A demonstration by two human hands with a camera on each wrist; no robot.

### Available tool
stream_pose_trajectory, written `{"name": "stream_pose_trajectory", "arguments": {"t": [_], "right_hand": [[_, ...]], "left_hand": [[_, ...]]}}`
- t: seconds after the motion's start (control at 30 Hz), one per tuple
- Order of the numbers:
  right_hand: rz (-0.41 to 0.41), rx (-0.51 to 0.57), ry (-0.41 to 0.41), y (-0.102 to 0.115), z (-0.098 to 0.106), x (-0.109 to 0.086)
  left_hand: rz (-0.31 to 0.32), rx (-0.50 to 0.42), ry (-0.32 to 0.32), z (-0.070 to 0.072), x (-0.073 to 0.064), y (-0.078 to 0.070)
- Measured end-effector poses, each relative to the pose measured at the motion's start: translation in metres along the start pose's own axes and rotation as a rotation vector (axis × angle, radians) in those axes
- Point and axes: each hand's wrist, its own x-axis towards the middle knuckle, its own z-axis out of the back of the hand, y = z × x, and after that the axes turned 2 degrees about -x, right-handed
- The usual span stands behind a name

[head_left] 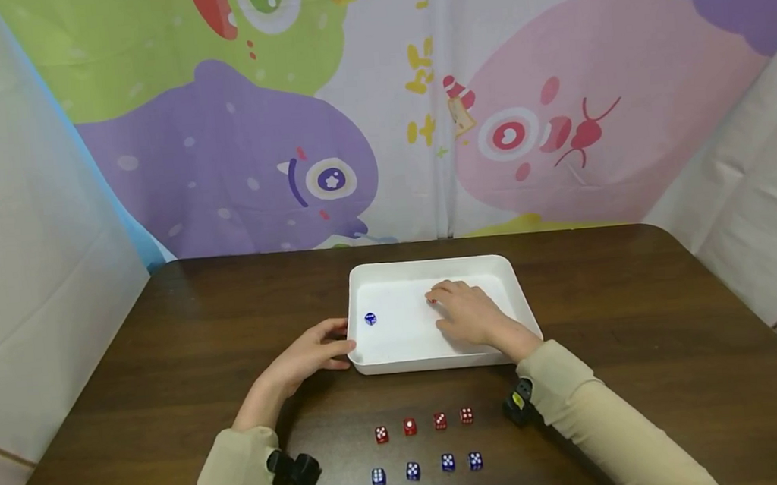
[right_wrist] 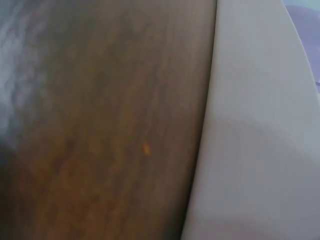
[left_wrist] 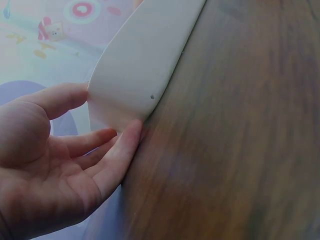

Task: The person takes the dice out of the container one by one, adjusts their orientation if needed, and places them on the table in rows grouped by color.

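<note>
A white tray (head_left: 398,365) stands on the brown table, with a blue die (head_left: 370,319) lying in its left part. My left hand (head_left: 311,353) is at the tray's near left corner, its extended fingers touching the outer wall; the left wrist view shows this hand (left_wrist: 65,150) against the tray wall (left_wrist: 135,60) close to the table. Inside the tray, my right hand (head_left: 469,314) reaches in over the near rim, thumb apart from the fingers. A bit of a red die (head_left: 432,301) shows under its fingertips, mostly hidden. The right wrist view shows only tray wall (right_wrist: 260,125) and tabletop.
In front of the tray, a row of red dice (head_left: 410,426) lies on the table (head_left: 605,294), with a row of blue dice (head_left: 413,470) nearer to me. A cartoon-printed curtain (head_left: 395,158) hangs behind the table's far edge.
</note>
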Motion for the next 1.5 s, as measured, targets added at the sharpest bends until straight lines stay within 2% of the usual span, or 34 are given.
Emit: {"name": "stream_pose_trajectory", "arguments": {"t": [0.1,0.27,0.7,0.97,1.23,1.5], "right_hand": [[0.012,-0.027,-0.05,-0.001,-0.001,0.001],[0.002,-0.052,-0.112,-0.001,-0.001,0.003],[-0.015,-0.061,-0.138,0.002,0.007,-0.003],[0.019,-0.067,-0.183,0.008,0.015,-0.015],[-0.01,-0.041,-0.233,0.015,0.019,-0.03],[0.03,-0.062,-0.288,0.021,0.026,-0.046]], "left_hand": [[0.004,-0.005,-0.014,0.0,0.0,-0.001],[-0.005,0.001,0.001,0.0,-0.001,-0.002],[-0.007,-0.005,0.012,-0.002,0.0,-0.002],[-0.01,-0.003,0.013,-0.003,-0.001,-0.001],[0.007,-0.005,-0.016,-0.003,-0.001,0.0],[-0.007,0.006,-0.002,-0.001,0.0,-0.001]]}}
